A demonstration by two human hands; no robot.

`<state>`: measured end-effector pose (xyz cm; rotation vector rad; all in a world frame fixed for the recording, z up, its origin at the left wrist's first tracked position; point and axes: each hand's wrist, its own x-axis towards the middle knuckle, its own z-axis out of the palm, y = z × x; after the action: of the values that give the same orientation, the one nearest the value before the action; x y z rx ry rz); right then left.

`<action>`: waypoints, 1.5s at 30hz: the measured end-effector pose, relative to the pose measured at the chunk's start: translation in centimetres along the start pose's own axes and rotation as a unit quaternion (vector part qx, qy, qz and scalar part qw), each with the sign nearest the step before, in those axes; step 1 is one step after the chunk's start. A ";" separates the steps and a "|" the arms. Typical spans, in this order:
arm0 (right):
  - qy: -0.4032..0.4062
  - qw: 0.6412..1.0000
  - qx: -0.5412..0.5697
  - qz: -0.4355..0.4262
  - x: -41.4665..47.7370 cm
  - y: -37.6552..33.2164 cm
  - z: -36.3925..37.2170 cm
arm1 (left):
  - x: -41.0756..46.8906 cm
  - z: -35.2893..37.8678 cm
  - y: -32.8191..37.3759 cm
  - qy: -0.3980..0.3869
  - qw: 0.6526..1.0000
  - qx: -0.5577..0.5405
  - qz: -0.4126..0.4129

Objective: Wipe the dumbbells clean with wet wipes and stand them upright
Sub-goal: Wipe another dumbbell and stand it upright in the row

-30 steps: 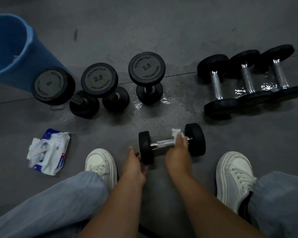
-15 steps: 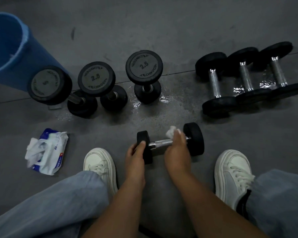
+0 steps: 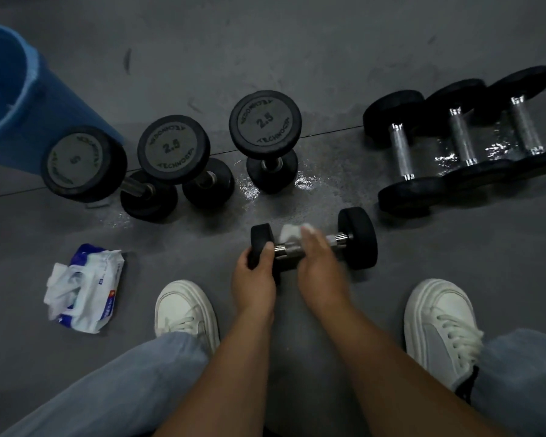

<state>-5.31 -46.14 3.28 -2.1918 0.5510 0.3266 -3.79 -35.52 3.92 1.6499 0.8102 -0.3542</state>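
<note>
Small black dumbbell with chrome handle (image 3: 358, 242) lies on its side on the grey floor (image 3: 297, 58), between the person's white shoes (image 3: 186, 310). Left hand (image 3: 254, 279): fingers clamped round its left head, steadying it. Right hand (image 3: 320, 266): fingers folded over a white wet wipe (image 3: 289, 233) on the handle; view blurred. Three upright black dumbbells (image 3: 173, 149) stand behind, presumably finished. Three flat-lying dumbbells (image 3: 401, 152) at right, on a wet patch, appear unwiped. Estimate: roughly halfway.
</note>
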 end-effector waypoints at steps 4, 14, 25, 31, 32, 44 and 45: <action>-0.043 0.998 -0.040 -0.008 0.6 -0.4 -0.3 | 1.1 0.7 0.4 0.000 0.999 0.020 0.025; -0.036 0.997 0.002 -0.075 1.6 -0.9 -0.6 | 1.8 0.8 1.4 -0.025 0.998 0.016 0.062; 0.053 0.999 -0.003 0.003 1.9 -0.6 -0.3 | 2.2 0.8 1.3 -0.023 0.997 0.028 0.066; 0.039 0.988 0.148 0.015 1.9 -0.7 0.4 | 2.0 0.7 1.5 -0.031 0.997 0.016 0.071; 0.073 0.967 0.217 0.115 2.0 -0.5 0.6 | 2.1 0.7 1.5 -0.030 0.997 0.019 0.071; 0.021 0.675 0.595 0.436 1.9 -2.2 -1.4 | 1.3 0.2 0.8 -0.039 0.996 0.035 0.071; 0.022 0.673 0.602 0.428 1.7 -2.4 -1.4 | 1.0 0.0 0.6 -0.038 0.996 0.038 0.067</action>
<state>-2.59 -46.40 5.04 -0.5389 1.3332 0.2496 -2.61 -35.27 3.73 1.7420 0.6313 -0.3550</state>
